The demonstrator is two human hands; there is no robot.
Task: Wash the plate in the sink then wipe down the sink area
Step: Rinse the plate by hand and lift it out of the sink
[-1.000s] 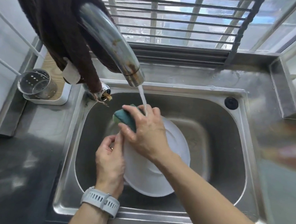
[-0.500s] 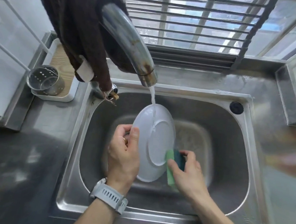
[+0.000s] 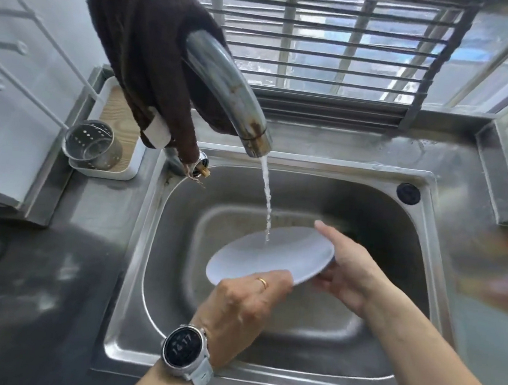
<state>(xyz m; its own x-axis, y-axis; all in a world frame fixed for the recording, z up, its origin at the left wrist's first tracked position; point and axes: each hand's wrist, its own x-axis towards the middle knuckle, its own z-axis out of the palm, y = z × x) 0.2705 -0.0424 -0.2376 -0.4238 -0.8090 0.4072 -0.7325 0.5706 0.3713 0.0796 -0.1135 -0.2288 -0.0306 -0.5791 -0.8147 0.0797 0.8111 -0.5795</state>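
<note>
Water (image 3: pixel 267 200) from the tap (image 3: pixel 226 89) lands on the plate (image 3: pixel 274 254), which you hold near flat at frame centre over the sink (image 3: pixel 259 371), long axis running lower left to upper right. Your left hand (image 3: pixel 241 304) grips the near rim; your right hand (image 3: pixel 344 271) clasps the right rim, thumb on top. Both are equally near.

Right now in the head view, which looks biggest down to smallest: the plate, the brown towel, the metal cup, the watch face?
1. brown towel, though it hangs nearer the camera, which inflates it
2. plate
3. metal cup and watch face look alike; the watch is nearer, so unranked
</note>
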